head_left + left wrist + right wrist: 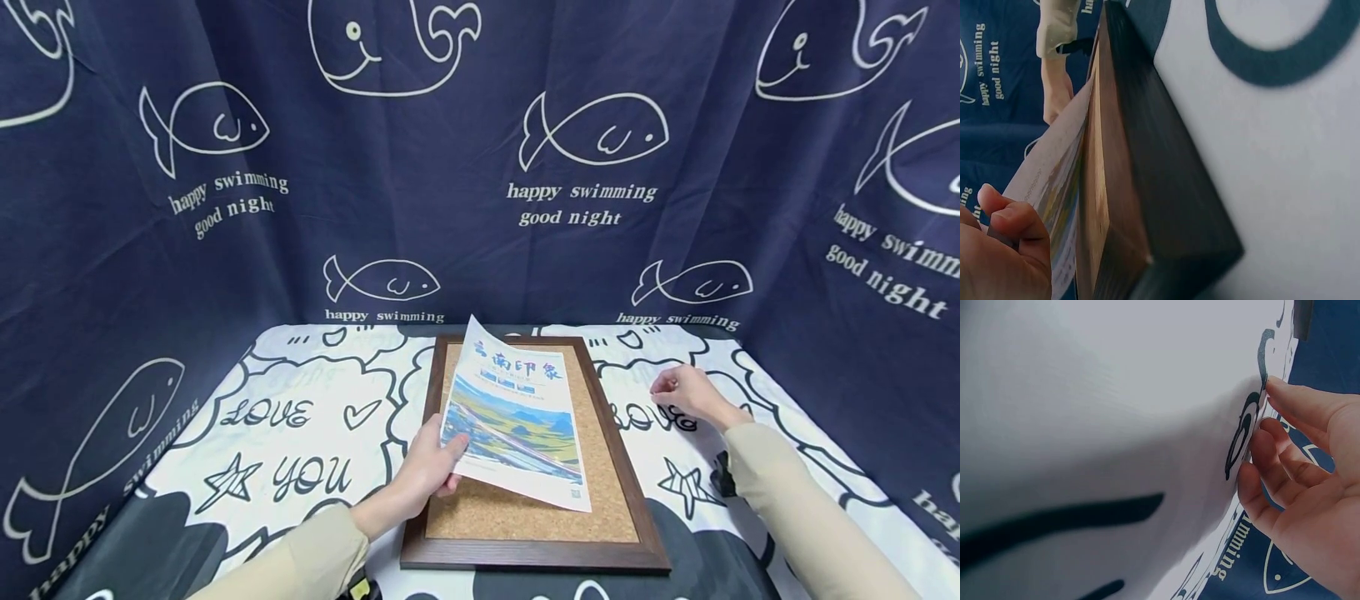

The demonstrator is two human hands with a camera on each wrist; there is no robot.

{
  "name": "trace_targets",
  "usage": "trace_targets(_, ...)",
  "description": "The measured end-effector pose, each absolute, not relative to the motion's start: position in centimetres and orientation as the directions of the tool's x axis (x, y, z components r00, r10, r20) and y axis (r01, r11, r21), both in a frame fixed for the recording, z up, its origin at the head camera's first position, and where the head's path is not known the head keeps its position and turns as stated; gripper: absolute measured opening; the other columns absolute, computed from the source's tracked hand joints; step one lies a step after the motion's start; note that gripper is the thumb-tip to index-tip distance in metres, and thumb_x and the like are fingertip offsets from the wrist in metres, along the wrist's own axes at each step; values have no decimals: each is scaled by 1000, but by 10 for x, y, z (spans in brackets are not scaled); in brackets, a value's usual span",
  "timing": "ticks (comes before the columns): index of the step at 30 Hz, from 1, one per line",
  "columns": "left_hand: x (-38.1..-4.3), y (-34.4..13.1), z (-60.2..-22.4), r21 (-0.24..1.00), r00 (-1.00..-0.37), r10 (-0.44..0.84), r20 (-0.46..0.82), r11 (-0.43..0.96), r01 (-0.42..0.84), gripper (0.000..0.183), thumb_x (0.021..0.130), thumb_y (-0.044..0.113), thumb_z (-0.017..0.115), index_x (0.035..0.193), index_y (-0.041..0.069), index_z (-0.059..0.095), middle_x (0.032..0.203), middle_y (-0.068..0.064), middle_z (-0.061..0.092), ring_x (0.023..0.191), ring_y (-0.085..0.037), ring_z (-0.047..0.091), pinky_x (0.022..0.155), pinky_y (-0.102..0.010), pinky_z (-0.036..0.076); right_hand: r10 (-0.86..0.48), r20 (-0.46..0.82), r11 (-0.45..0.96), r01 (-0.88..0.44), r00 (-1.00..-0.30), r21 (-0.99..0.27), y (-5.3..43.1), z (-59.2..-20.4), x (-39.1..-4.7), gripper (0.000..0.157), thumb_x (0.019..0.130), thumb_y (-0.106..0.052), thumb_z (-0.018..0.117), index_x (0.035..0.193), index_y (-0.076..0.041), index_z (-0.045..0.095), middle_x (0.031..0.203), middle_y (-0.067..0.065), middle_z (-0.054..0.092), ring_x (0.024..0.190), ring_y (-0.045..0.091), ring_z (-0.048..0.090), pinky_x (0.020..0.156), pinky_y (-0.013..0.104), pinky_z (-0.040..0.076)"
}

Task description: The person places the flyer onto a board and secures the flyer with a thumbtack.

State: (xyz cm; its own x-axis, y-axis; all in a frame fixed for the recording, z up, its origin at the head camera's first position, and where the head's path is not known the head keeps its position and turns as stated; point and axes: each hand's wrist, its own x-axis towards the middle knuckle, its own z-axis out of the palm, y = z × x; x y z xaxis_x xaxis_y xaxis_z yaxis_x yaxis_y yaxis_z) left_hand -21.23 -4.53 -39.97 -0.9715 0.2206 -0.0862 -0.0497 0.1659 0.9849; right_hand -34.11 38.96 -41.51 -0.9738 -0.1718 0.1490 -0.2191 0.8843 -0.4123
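A white poster (517, 417) with blue Chinese lettering and a printed landscape is held tilted over a wood-framed cork board (517, 518). My left hand (431, 458) pinches the poster's left edge, thumb on its printed face. From the left wrist, that hand (1007, 244) shows beside the board's dark frame (1166, 169), with the poster (1054, 162) slanting up from the cork. To the right of the board, my right hand (693, 393) is low over the patterned cloth. In the right wrist view, its bent fingers (1266, 487) are at the cloth, thumb apart from them, nothing visible between.
A black-and-white cloth (300, 450) with lettering, hearts and stars covers the table under the board. Dark blue curtains (480, 225) with fish drawings hang behind and on both sides. A dark band (722, 475) sits at my right wrist.
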Motion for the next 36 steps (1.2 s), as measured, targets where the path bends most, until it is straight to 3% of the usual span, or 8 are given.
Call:
trace_targets(6, -210, -40, -401, 992, -955, 275, -112, 92, -90, 32, 101, 8, 33, 132, -3, 35, 59, -1, 56, 37, -4, 44, 35, -18, 35, -169, 134, 885, -210, -977, -415, 389, -412, -341, 5, 80, -8, 73, 81, -3, 71, 72, 3, 65, 66, 13, 47, 66, 29, 36)
trace_targets(26, -207, -35, -412, 992, -919, 373, -126, 70, -107, 27, 100, 6, 32, 125, -4, 37, 56, -4, 55, 36, -7, 47, 35, -19, 39, -189, 161, 887, -238, -969, -395, 390, -413, -339, 6, 80, -8, 74, 81, -3, 71, 72, 3, 65, 67, 12, 47, 68, 30, 37)
trace_targets(31, -206, -39, -409, 989, -910, 393, -135, 109, -99, 30, 101, 8, 34, 129, -4, 36, 60, -6, 59, 36, -6, 47, 34, -19, 38, -190, 161, 887, -240, -969, -396, 390, -414, -339, 6, 80, -8, 74, 81, -3, 71, 73, 3, 65, 67, 12, 48, 68, 31, 37)
trace_targets(36, -208, -50, -403, 967, -898, 402, -177, 243, -81, 34, 101, 18, 46, 128, -2, 38, 60, -4, 58, 34, -5, 45, 32, -19, 34, -189, 160, 888, -238, -969, -394, 389, -414, -340, 5, 80, -8, 74, 81, -4, 71, 73, 3, 66, 67, 12, 48, 68, 31, 37)
